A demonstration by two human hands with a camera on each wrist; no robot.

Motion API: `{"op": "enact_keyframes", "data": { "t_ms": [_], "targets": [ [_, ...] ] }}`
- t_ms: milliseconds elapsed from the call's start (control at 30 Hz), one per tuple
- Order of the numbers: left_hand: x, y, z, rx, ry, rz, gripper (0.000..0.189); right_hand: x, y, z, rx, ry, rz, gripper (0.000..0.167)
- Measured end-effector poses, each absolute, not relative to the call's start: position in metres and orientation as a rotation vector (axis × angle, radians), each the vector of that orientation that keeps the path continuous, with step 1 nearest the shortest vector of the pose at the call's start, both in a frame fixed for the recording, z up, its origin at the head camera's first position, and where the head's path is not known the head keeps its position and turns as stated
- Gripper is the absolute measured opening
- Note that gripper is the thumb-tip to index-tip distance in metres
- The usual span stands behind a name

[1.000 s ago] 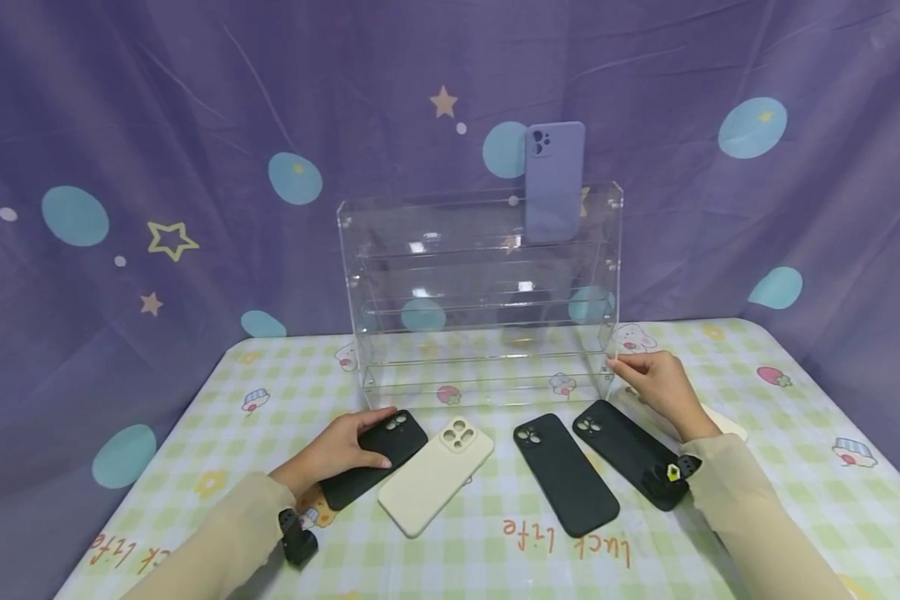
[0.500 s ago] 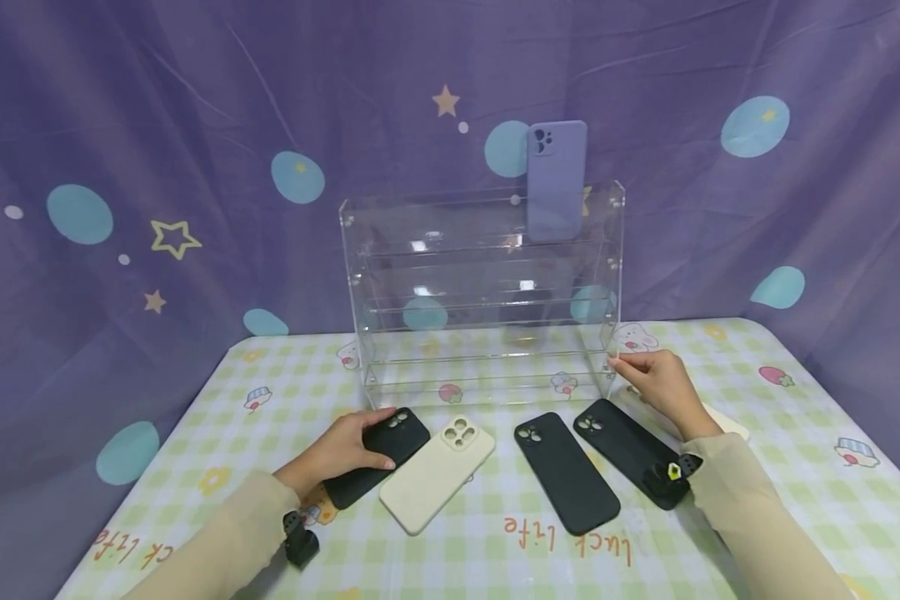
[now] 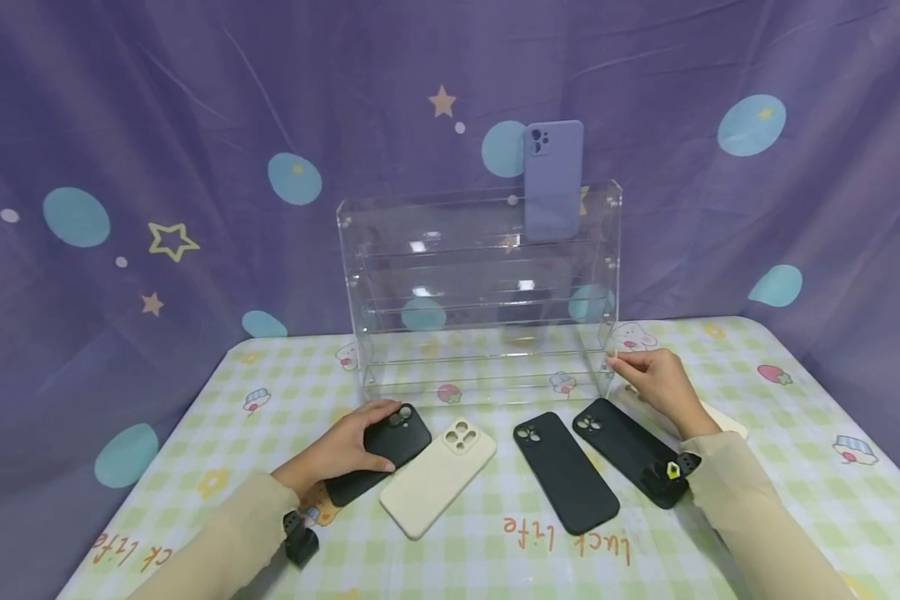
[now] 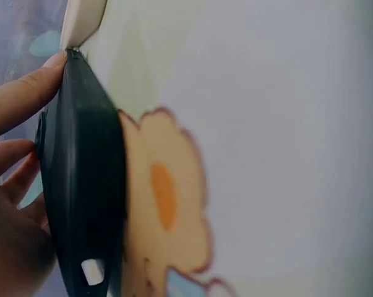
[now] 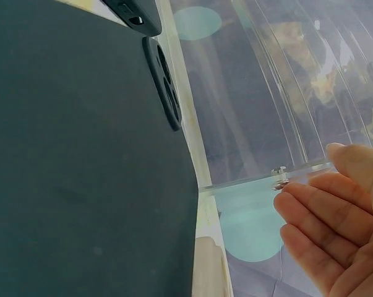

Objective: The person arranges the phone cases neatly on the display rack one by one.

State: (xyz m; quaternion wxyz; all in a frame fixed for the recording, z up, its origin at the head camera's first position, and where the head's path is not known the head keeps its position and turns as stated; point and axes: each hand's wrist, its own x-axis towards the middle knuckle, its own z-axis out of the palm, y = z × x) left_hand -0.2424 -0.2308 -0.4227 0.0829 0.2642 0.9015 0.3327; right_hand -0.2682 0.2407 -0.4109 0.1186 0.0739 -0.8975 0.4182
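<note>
While the left hand [image 3: 336,448] grips a black phone case [image 3: 402,440] across its width, lower left of frame (long axis slanting up-right, upper end near the clear rack [image 3: 487,358]), the right hand [image 3: 662,387], farther from it, pinches the rack's right side.

Black phone case [image 3: 392,443] near clear tiered rack [image 3: 457,271]

This was a curtained-off tabletop space: a purple star-print curtain [image 3: 390,142] hung beyond the fingers [image 3: 635,361], a checked tablecloth [image 3: 480,571] spread beneath them.
</note>
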Motion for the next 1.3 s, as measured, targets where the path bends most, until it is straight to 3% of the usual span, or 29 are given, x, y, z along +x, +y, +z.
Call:
{"op": "enact_keyframes", "data": {
  "t_ms": [133, 333, 467, 600, 1067, 1300],
  "targets": [
    [-0.241, -0.229, -0.419, 0.770, 2.707, 0.968, 0.083, -0.267, 0.239, -0.412, 0.202, -2.636, 1.255, 0.034],
    [-0.246, -0.234, -0.414, 0.641, 2.750, 1.074, 0.048, -0.265, 0.237, -0.414, 0.207, -2.636, 1.261, 0.033],
    [-0.251, -0.237, -0.402, 0.487, 2.651, 1.240, 0.036, -0.267, 0.236, -0.415, 0.221, -2.630, 1.251, 0.033],
    [-0.253, -0.238, -0.386, 0.388, 2.542, 1.316, 0.035, -0.267, 0.236, -0.413, 0.228, -2.620, 1.215, 0.031],
    [-0.266, -0.224, -0.294, 0.406, 2.529, 1.502, 0.041, -0.267, 0.237, -0.409, 0.215, -2.623, 1.220, 0.033],
    [-0.278, -0.207, -0.248, 0.439, 2.444, 1.877, 0.029, -0.266, 0.240, -0.410, 0.217, -2.629, 1.205, 0.036]
  ]
}}
